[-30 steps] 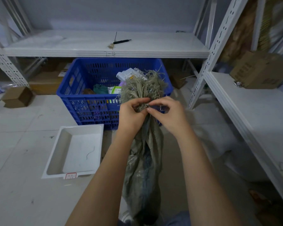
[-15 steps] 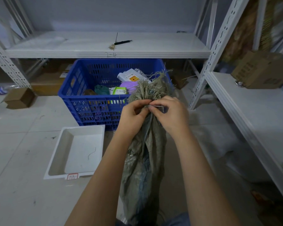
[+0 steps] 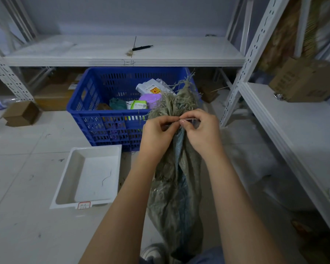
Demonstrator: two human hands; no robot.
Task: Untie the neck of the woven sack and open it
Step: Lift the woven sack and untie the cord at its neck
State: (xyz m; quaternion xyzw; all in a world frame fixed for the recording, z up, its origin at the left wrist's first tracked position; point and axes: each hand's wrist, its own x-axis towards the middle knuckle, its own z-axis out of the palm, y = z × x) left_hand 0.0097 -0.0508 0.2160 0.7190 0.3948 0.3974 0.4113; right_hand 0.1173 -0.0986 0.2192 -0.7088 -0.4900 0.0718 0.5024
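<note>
Both forearms are bare from the bottom edge of the view up to the wrists, with no sleeve, watch, bracelet or glove on either. The left hand (image 3: 156, 133) and the right hand (image 3: 203, 130) carry no rings that can be made out. The nails are short and plain, one pale thumbnail (image 3: 182, 121) catching the light on the right hand. At the bottom edge a patch of blue fabric (image 3: 210, 257) covers the person's leg, perhaps denim, though it is too dim to be sure. Beside it sits a grey-and-white shoe (image 3: 153, 253), only partly in view.
</note>
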